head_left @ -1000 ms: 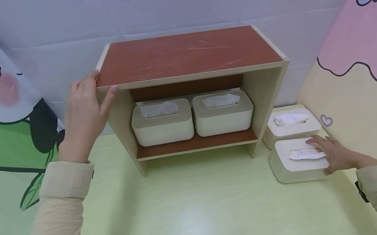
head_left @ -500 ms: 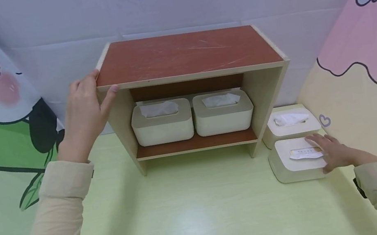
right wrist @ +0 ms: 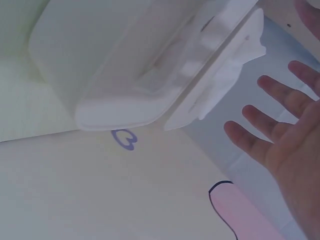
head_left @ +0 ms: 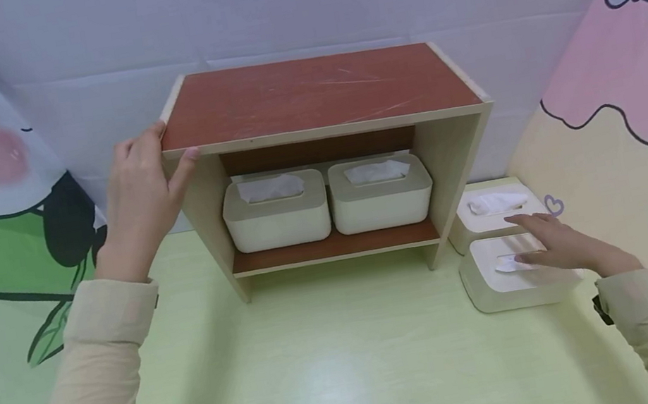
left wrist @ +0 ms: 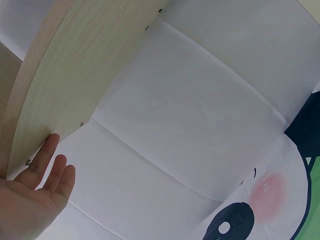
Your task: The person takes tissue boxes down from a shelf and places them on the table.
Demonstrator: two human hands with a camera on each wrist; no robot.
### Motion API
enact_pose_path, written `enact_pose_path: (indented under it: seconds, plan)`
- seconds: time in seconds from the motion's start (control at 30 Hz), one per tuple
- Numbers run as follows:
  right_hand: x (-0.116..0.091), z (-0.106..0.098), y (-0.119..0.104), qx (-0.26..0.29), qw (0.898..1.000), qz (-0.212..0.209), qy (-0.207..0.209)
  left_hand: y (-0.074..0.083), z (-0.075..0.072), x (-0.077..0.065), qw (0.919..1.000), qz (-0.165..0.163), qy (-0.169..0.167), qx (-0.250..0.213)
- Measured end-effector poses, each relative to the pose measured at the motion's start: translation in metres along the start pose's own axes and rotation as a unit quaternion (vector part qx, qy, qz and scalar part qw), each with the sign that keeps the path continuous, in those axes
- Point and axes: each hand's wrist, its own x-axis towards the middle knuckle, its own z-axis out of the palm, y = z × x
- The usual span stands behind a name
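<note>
My left hand [head_left: 142,193] holds the upper left corner of a small wooden shelf unit [head_left: 312,93], thumb at the front edge and fingers along the outer side. In the left wrist view, the left hand's fingers [left wrist: 52,145] lie against the side panel [left wrist: 70,75]; the thumb is hidden. My right hand [head_left: 553,246], fingers spread, hovers above the front tissue box [head_left: 517,298] on the right. The right wrist view shows the fingers [right wrist: 250,142] apart from the tissue boxes [right wrist: 100,75]. Behind the front box stands another cream tissue box [head_left: 477,230].
Two more tissue boxes, a left one [head_left: 278,227] and a right one [head_left: 385,210], sit side by side on the unit's lower board [head_left: 332,248]. The table [head_left: 321,374] is pale green. Walls with cartoon prints stand left, right and behind.
My right hand has let go of the front tissue box's right end and risen over its top, shifting left. My left hand stays at the shelf corner. The view turned slightly.
</note>
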Motion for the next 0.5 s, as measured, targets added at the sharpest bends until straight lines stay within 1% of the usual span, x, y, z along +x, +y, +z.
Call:
enact_pose_path:
  seconds: [0.07,0.17,0.27,0.5]
  plan:
    - [0.004,0.0,-0.009,-0.005,1.0,-0.014,0.01,0.0,0.0,0.0,1.0,0.0,0.001,0.0]
    - [0.01,0.0,-0.024,-0.005,1.0,-0.028,0.014,0.0,0.0,0.0,1.0,0.001,0.003,-0.001]
    - [0.016,0.0,-0.036,-0.017,0.999,-0.038,0.014,0.0,0.001,0.0,1.0,0.003,0.005,0.0]
    - [0.028,0.005,-0.062,-0.055,0.993,-0.094,0.035,0.0,0.002,0.0,1.0,-0.003,0.0,0.0]
